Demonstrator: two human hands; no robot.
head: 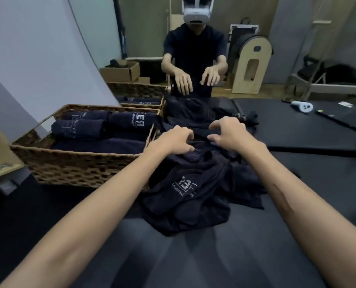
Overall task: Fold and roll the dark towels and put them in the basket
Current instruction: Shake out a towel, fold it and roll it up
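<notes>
Item: pile of dark towels (193,183), loose, on black padded tabletop (193,256), just right of wicker basket (79,165) w/ rolled towels (77,128) inside.

Left hand (173,140) & right hand (228,132): both arms outstretched, fingers curled claw-like over far side of heap; left fingertips touch cloth, no firm grip seen either hand. Advice: single out one towel by edge/corners, lift clear of heap, spread flat on tabletop before folding.
</notes>
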